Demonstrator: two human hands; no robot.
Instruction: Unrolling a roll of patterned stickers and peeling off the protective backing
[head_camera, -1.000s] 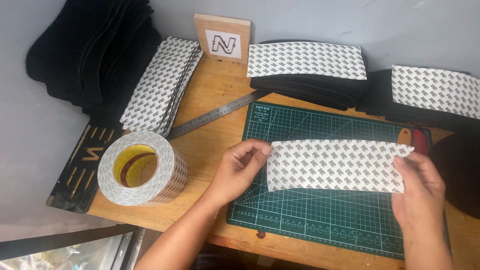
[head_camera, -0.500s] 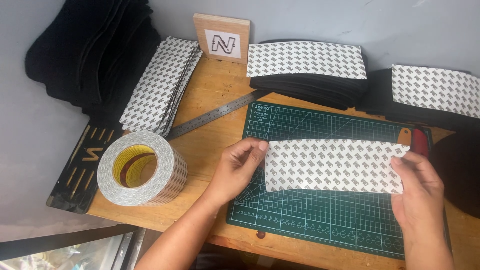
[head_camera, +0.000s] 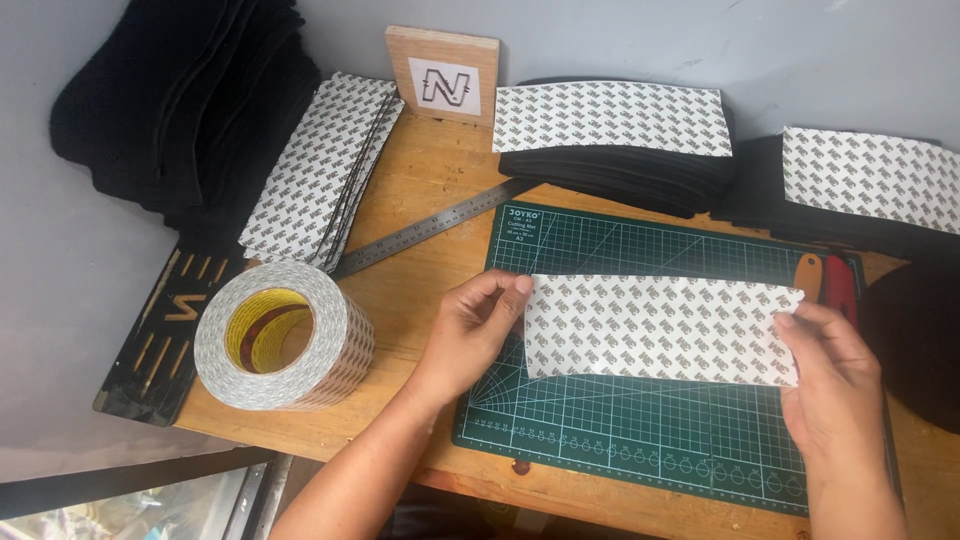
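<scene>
Head view, looking down on the bench. I see the left hand (head_camera: 478, 325) pinching the left end of a patterned adhesive-backed strip (head_camera: 660, 328), thumb and forefinger closed on its upper corner. The right hand (head_camera: 830, 385) grips the right end, fingers curled over the edge. Both are shut on the strip, which they hold stretched flat just above the green cutting mat (head_camera: 640, 400).

Change over the last second: the strip has drifted slightly left and settled more level, with the right hand shifted a touch along its end. I judge this a small squaring-up of the piece over the mat, not a release.

Pose: left forearm comes in from lower left, wrist bent inward; right wrist rises from the lower right edge, palm turned toward the strip.

Outward: an orange-handled cutter (head_camera: 808, 277) lies just past the strip's right end. A steel ruler (head_camera: 435, 227) lies diagonally off the mat's upper left corner. A large roll of double-sided tape (head_camera: 283, 335) sits left on the wooden table (head_camera: 430, 170). Stacks of black foam pieces topped with the same patterned liner (head_camera: 612, 117) line the back.
</scene>
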